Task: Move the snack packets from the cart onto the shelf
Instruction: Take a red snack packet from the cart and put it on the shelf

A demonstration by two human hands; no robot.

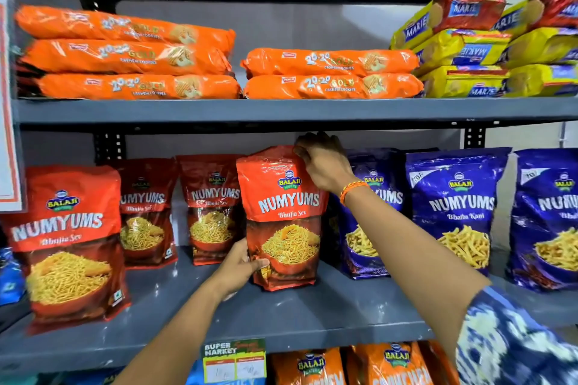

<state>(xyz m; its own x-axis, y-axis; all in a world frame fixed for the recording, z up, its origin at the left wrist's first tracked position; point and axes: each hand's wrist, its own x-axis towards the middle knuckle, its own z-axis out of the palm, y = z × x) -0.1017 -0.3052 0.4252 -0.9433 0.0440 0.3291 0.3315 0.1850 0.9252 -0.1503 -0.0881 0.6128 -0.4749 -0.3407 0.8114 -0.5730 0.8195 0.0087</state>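
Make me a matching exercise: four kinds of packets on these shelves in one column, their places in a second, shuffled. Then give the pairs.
Things:
1. orange cookie rolls
2. yellow biscuit packs
3. red snack packet in both hands
4. blue snack packets

Places:
A. middle shelf, right
B. top shelf, left and centre
C. middle shelf, centre, upright
D. top shelf, right

Pairs: 1-B, 2-D, 3-C, 4-A

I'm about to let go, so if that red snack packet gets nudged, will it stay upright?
Probably tips easily: the red snack packet stands tall on a narrow base. Its glossy, crinkled film looks floppy and slippery. Likely light, mostly air.
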